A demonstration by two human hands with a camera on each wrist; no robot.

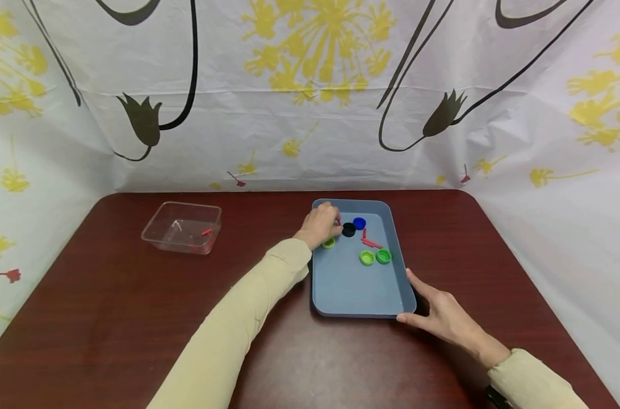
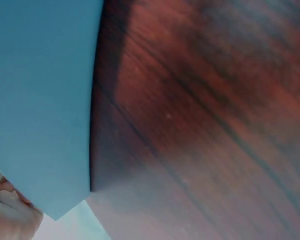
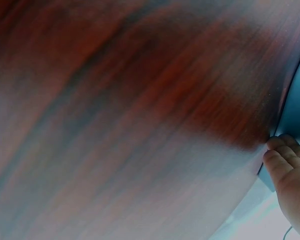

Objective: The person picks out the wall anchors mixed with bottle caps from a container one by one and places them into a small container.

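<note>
My left hand (image 1: 319, 225) is over the far left part of a blue-grey tray (image 1: 340, 292), pinching a small red stick (image 1: 339, 221) at the fingertips. Beside those fingers lie a black bottle cap (image 1: 348, 229) and a blue cap (image 1: 359, 223). A yellow-green cap (image 1: 329, 243) sits just below the hand, partly covered by it. Farther right in the tray are several red sticks (image 1: 372, 243), another yellow-green cap (image 1: 367, 258) and a green cap (image 1: 384, 256). With fingers extended, my right hand (image 1: 445, 315) touches the outside of the tray's near right corner.
A clear plastic container (image 1: 174, 230) stands at the left with red sticks (image 1: 206, 232) inside. The dark wooden table (image 1: 110, 318) carries both containers. A patterned white sheet (image 1: 310, 142) hangs behind the table and along its sides.
</note>
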